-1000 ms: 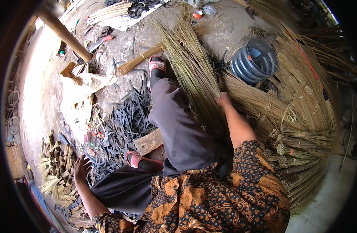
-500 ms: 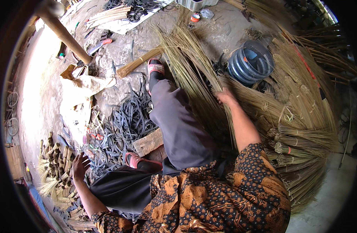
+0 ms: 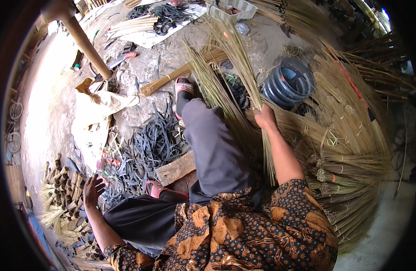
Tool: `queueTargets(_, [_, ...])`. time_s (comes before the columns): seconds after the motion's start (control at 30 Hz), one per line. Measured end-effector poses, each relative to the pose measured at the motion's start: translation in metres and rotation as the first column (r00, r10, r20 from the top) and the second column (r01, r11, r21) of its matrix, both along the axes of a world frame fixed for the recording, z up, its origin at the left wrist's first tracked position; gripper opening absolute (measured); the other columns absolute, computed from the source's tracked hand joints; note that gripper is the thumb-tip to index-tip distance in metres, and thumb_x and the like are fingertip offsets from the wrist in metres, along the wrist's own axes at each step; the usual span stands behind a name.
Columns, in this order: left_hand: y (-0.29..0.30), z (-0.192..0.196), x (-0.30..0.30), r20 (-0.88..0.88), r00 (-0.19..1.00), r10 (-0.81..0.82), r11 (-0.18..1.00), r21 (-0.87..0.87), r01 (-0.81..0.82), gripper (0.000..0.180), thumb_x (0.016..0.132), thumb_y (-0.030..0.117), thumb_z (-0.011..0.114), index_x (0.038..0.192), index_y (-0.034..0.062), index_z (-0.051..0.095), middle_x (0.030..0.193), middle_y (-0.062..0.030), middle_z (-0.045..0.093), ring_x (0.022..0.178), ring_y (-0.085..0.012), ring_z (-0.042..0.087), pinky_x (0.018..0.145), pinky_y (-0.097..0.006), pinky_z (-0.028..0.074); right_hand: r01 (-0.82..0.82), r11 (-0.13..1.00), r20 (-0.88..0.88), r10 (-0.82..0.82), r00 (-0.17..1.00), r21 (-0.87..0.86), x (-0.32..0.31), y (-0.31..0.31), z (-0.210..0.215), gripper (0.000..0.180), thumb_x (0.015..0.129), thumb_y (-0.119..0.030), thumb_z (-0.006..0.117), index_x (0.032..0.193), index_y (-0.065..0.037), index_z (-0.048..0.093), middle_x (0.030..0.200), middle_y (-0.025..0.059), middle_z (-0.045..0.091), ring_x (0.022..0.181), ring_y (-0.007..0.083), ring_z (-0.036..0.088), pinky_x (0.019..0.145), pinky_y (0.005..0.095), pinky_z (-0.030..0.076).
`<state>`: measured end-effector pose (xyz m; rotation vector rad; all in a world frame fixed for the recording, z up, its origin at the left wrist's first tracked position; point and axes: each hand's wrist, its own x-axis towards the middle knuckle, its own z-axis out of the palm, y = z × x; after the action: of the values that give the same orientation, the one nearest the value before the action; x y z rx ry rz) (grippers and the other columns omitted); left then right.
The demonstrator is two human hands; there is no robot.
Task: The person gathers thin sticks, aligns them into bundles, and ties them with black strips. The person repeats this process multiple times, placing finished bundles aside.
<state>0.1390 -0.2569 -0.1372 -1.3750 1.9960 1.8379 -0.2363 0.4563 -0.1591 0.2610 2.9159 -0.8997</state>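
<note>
My right hand (image 3: 265, 117) is closed around a bundle of long dry grass stalks (image 3: 244, 67). Their feathery ends fan out away from me, and the lower stalks run back along my forearm. A looser pile of greenish stalks (image 3: 210, 83) lies just left of the bundle, beside my outstretched leg. Over on the left, my left hand (image 3: 94, 190) hangs with its fingers apart and nothing in it. Closest to that hand are a heap of short tied bundles (image 3: 65, 185) and a tangle of dark flat strips (image 3: 149, 144).
A clear ribbed tub (image 3: 289, 83) stands right of the held bundle. Tied grass bundles (image 3: 352, 176) are stacked along the right. By my foot lies another bundle (image 3: 165, 81); a wooden block (image 3: 176, 168) rests near my knee. A red-handled knife (image 3: 123, 58), pole (image 3: 88, 47) and white basket (image 3: 233, 10) are farther off.
My right hand has raised a bundle of stalks off the pile, and its far ends have swung up and away from me. My left hand has barely moved.
</note>
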Motion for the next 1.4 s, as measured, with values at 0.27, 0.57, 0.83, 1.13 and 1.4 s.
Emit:
queueTargets(0.27, [0.047, 0.055, -0.065, -0.118, 0.985, -0.127, 0.977, -0.187, 0.104, 0.061, 0.102, 0.051, 0.062, 0.146, 0.0081, 0.056, 0.130, -0.0173, 0.067, 0.099, -0.0220, 0.070, 0.083, -0.035, 0.056, -0.086, 0.995, -0.344, 0.063, 0.937, -0.053, 0.021, -0.012, 0.097, 0.045, 0.093, -0.032, 0.072, 0.119, 0.005, 0.067, 0.108, 0.0340, 0.069, 0.104, 0.0457, 0.068, 0.093, 0.0486, 0.051])
queueTargets(0.57, [0.280, 0.176, -0.186, -0.733, 0.555, -0.393, 0.898, -0.176, 0.403, 0.067, 0.105, 0.048, 0.060, 0.152, 0.0015, 0.047, 0.142, -0.0195, 0.060, 0.126, -0.0308, 0.062, 0.106, -0.045, 0.050, -0.439, 0.891, -0.607, 0.412, 0.680, 0.114, 0.069, -0.137, 0.213, 0.022, 0.096, -0.023, 0.070, 0.106, -0.007, 0.058, 0.070, 0.0170, 0.070, 0.065, 0.0367, 0.073, 0.054, 0.0472, 0.057])
queueTargets(0.83, [0.292, 0.267, -0.191, -0.950, 0.087, 0.300, 0.891, 0.311, 0.332, 0.044, 0.112, 0.042, 0.047, 0.079, 0.0126, 0.049, 0.068, 0.0010, 0.042, 0.069, -0.0172, 0.043, 0.088, -0.043, 0.047, -0.688, 0.656, -0.819, 0.552, 0.155, 0.311, 0.087, -0.279, 0.241, 0.018, 0.087, -0.008, 0.067, 0.104, -0.005, 0.062, 0.088, 0.0124, 0.068, 0.075, 0.0297, 0.071, 0.067, 0.0418, 0.057])
queueTargets(1.13, [0.266, 0.248, -0.138, -0.915, 0.367, 0.166, 0.982, 0.120, -0.146, 0.018, 0.107, 0.025, 0.060, 0.099, 0.0106, 0.054, 0.078, 0.0009, 0.049, 0.067, -0.0109, 0.048, 0.068, -0.031, 0.048, -0.905, 0.229, -0.540, 0.739, 0.402, -0.359, 0.147, -0.338, 0.169, 0.033, 0.084, -0.022, 0.076, 0.112, -0.006, 0.067, 0.092, 0.0162, 0.073, 0.091, 0.0342, 0.074, 0.085, 0.0449, 0.058])
queueTargets(1.4, [0.298, 0.140, -0.154, -0.753, 0.658, -0.003, 0.999, -0.028, -0.027, 0.021, 0.092, 0.021, 0.083, 0.088, 0.0044, 0.070, 0.075, -0.0011, 0.068, 0.067, -0.0102, 0.065, 0.064, -0.027, 0.052, -0.760, 0.255, -0.300, 0.808, 0.507, -0.598, 0.157, -0.311, 0.054, 0.038, 0.084, -0.022, 0.076, 0.114, -0.002, 0.064, 0.092, 0.0209, 0.073, 0.090, 0.0367, 0.075, 0.081, 0.0455, 0.059])
